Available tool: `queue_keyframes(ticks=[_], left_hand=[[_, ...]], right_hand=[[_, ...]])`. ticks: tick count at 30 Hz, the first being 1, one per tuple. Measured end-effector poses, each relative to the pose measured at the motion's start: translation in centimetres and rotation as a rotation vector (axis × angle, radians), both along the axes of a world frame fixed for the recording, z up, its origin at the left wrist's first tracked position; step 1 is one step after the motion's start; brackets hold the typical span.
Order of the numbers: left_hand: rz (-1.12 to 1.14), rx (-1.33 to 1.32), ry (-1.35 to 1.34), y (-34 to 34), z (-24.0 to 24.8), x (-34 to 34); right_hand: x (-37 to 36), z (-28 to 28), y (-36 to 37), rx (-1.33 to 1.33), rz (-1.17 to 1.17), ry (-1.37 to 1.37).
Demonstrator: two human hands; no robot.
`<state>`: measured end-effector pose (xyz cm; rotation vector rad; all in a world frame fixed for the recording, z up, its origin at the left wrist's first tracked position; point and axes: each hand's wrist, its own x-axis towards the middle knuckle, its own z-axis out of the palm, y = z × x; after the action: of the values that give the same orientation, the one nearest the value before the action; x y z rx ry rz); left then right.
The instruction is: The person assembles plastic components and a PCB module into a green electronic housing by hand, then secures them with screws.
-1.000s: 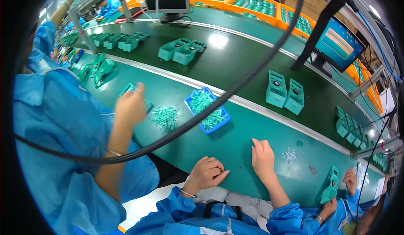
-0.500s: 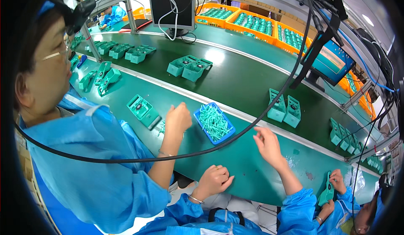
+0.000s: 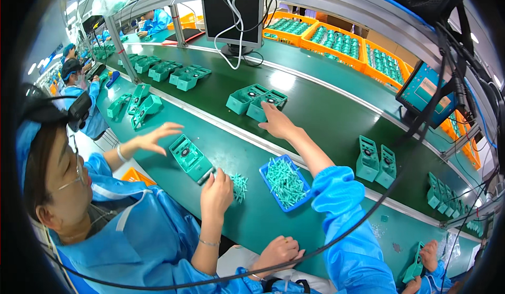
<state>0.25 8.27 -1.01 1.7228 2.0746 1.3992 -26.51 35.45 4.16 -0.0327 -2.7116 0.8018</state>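
Observation:
My right hand [image 3: 280,124] is stretched forward over the dark green belt, its fingertips at the near edge of a green plastic housing [image 3: 256,111]. Its thumb stands apart from the fingers; a firm hold does not show. A second green housing [image 3: 240,103] stands close beside that one, on the left. Down at the near table edge, my left hand [image 3: 284,251] rests loosely curled, with nothing visible in it. Under my right forearm lies a blue tray [image 3: 288,207] full of small green plastic pins [image 3: 285,182].
At my left a co-worker's hands [image 3: 216,193] flank another green housing [image 3: 190,157], near loose pins [image 3: 239,186]. More housings [image 3: 374,160] stand along the belt. A black cable [image 3: 336,244] hangs across the view. Behind are a monitor [image 3: 233,23] and orange crates [image 3: 336,44].
My right hand has moved from above the table, right of the tray, forward and left to the housing on the belt. The co-worker's hand has drawn back from beside the tray. The view has shifted.

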Motion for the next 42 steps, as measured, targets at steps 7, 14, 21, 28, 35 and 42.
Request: queue_keyframes(ticks=[7, 14, 21, 28, 35, 42], left_hand=[[-0.028, 0.017, -0.013, 0.5, 1.6, -0.7], [0.052, 0.054, 0.034, 0.1, -0.3, 0.3], [-0.042, 0.122, 0.097, 0.3, -0.5, 0.8], [0.067, 0.194, -0.336, 0.0, 0.5, 0.8], [-0.036, 0.252, -0.005, 2.7, 7.4, 1.5], [-0.339, -0.187, 0.277, 8.7, 5.5, 0.0]], right_hand=[[-2.3, -2.8, 3.8, 0.108, -0.158, -0.097], [8.7, 3.8, 5.5, 0.070, -0.302, 0.007], [33.2, 8.8, 0.0, 0.008, -0.355, 0.136], [51.4, 7.3, -8.5, -0.076, -0.225, -0.048], [55.6, 5.2, -11.8, 0.020, -0.144, -0.258], [54.1, 3.9, -11.6, 0.198, -0.191, -0.203]])
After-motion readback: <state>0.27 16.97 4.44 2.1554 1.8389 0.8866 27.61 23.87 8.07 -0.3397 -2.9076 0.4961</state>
